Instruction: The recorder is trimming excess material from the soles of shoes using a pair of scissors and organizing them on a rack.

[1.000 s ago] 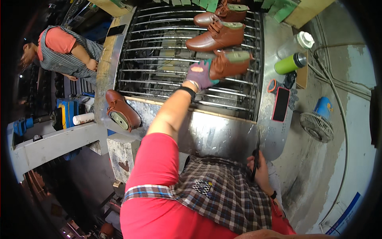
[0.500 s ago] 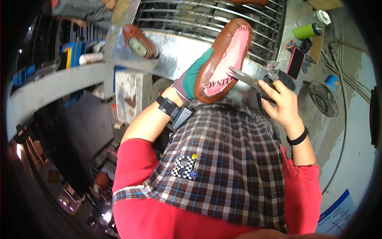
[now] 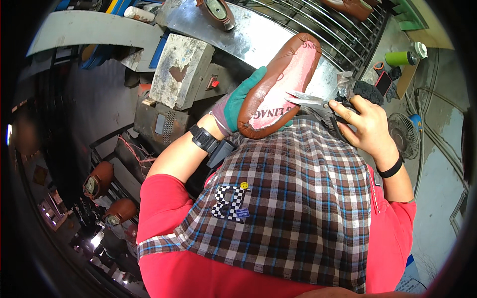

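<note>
"What's that left hand doing, from where you're standing?"

"Its gloved fingers are wrapping a brown shoe, sole up. The thumb is lying along one side, and green fingertips are peeking past the opposite edge, near the lower end."

"And how is the shoe looking?"

"Glossy, reddish-brown leather is folding over the rim in small puckers, framing a long pink underside. Dark lettering is running across both ends of the pink. The whole thing is slanting in front of the checked apron, its far end reaching well beyond the gloved fingers."

"The right hand?"

"Bare, and curling around the dark handles of some scissors. The silvery blades are pointing left from those fingers, slightly parted, their tips showing against the pink. I can't tell whether they're touching it."

"Anything around?"

"Dark cloth is lying just beyond the right fingers. Past the left ones, a second shoe is resting on the metal bench."
</note>
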